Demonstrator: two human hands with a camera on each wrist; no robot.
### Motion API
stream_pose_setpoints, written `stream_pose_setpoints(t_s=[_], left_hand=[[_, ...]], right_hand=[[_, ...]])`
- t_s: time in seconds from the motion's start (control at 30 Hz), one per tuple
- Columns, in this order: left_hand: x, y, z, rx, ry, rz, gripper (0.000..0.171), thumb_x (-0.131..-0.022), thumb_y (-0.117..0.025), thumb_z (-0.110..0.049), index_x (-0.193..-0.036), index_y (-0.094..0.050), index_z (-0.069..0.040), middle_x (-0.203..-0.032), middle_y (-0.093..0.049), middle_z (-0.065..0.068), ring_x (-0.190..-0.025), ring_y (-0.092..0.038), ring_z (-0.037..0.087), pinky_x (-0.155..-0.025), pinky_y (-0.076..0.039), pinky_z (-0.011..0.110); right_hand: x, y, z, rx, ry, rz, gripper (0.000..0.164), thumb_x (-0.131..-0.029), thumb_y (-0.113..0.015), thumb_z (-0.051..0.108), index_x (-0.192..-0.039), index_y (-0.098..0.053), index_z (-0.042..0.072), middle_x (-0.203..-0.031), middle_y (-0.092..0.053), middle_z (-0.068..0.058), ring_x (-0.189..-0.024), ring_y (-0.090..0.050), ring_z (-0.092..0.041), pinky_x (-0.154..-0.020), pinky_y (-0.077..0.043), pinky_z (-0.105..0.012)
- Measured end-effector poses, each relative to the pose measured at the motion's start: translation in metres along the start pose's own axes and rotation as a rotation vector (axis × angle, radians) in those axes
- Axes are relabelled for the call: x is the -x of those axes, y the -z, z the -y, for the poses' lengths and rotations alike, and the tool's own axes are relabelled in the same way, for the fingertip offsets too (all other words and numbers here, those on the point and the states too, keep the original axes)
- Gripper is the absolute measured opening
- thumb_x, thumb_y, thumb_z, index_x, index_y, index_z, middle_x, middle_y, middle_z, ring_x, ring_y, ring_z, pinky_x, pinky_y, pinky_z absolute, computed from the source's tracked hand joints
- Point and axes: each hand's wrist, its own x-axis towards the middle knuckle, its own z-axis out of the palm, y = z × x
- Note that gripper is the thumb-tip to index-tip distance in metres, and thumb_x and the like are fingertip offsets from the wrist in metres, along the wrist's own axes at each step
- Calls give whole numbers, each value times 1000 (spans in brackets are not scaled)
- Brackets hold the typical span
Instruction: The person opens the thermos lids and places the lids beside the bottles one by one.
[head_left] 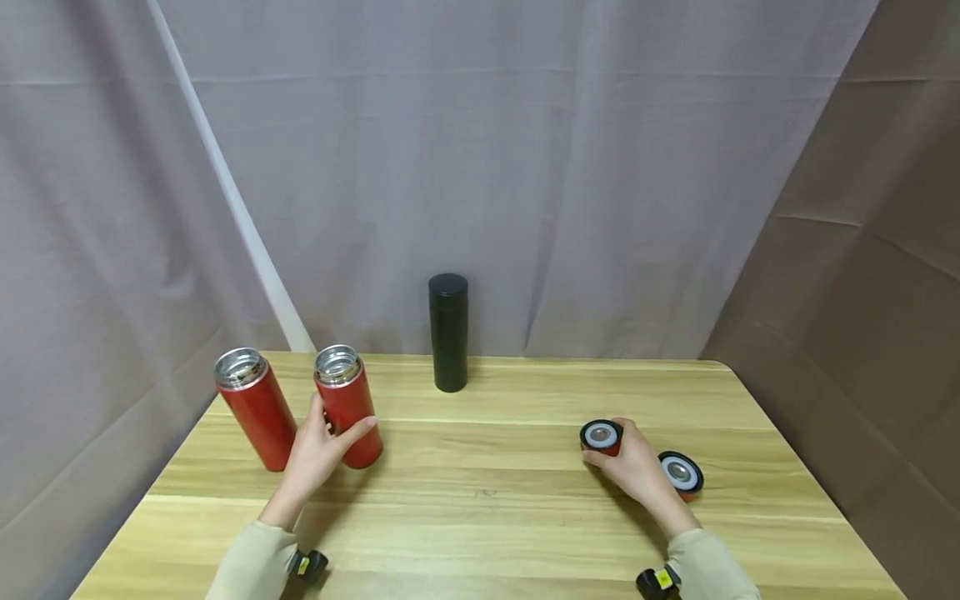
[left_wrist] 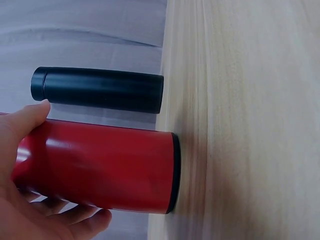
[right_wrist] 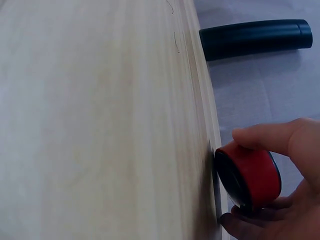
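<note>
At the left, two lidless red thermos bottles stand upright, their silver mouths showing. My left hand (head_left: 317,450) is around the inner red thermos bottle (head_left: 360,425), thumb on one side and fingers on the other; the bottle's black base is at the tabletop in the left wrist view. Just left of that hand is the other red thermos bottle (head_left: 262,421). On the right side, my right hand (head_left: 633,467) grips a red lid (right_wrist: 257,175) between thumb and fingers, its pale inside facing up, low over or on the tabletop. A second lid (head_left: 680,473) lies inside-up beside the right wrist, partly hidden.
A capped black thermos bottle (head_left: 450,333) stands upright near the back of the wooden table (head_left: 487,533). Grey curtains (head_left: 525,167) hang behind the table's back edge and along both sides.
</note>
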Motion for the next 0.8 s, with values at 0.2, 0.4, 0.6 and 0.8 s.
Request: stream_pose_setpoints(t_s=[0.2,0.4,0.6,0.8], left_hand=[[-1,0,0,-21,0,1,79,-82,-83,-43,-139,-39,-13,-128,-63,18,-118,-61,34,-98,-47,52],[0,2,-1,-47,9,8,80,-82,-81,-49,-140,-39,-14,-128,-63,18,-117,-61,34,-98,-48,52],[1,3,-1,-78,9,-6,78,-82,-81,-50,-138,-41,-13,-123,-65,17,-112,-63,33,-94,-48,50],[0,3,-1,-75,-6,-15,77,-83,-81,-46,-138,-40,-12,-124,-64,18,-113,-62,34,-95,-48,51]], right_hand=[[0,0,-5,9,24,7,86,-87,-77,34,-141,-33,-17,-135,-45,-41,-124,-47,-55,-99,-41,-61],[0,2,-8,35,32,16,84,-88,-76,32,-140,-34,-19,-133,-44,-42,-123,-48,-56,-98,-41,-62],[-3,3,-8,47,22,26,83,-90,-75,30,-140,-33,-20,-134,-42,-43,-124,-46,-56,-99,-40,-62],[-3,4,-8,44,1,33,83,-91,-74,30,-140,-31,-21,-135,-40,-44,-127,-43,-57,-102,-38,-62]])
